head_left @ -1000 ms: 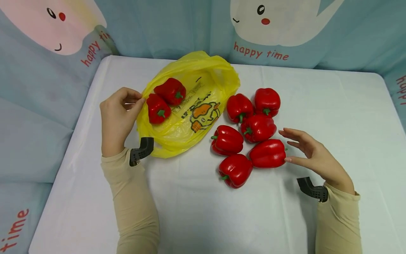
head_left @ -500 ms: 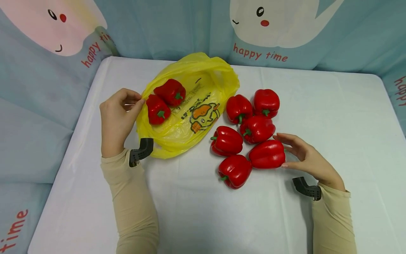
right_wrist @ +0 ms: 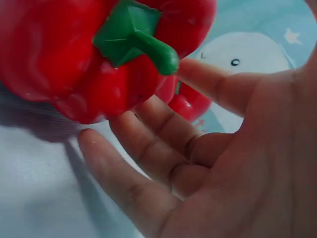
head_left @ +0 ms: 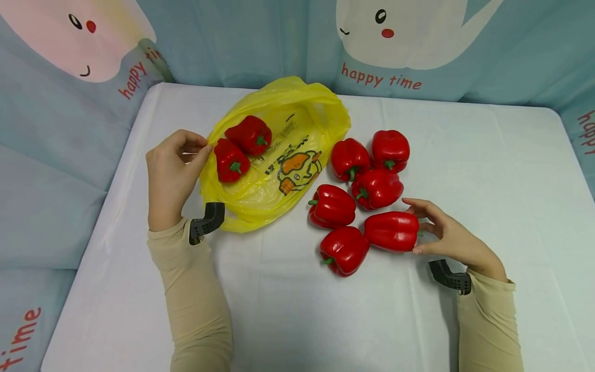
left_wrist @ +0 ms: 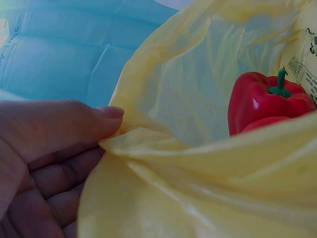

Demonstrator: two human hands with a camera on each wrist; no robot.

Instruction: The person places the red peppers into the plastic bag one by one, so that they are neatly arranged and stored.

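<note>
Red letters [head_left: 380,79] on the blue curtain [head_left: 260,41] read "happy time"; print [head_left: 299,164] on the yellow bag [head_left: 260,213] is illegible.

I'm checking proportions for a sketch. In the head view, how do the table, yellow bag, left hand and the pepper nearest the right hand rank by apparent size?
Largest to smallest:
1. Table
2. Yellow bag
3. Left hand
4. Pepper nearest the right hand
</note>
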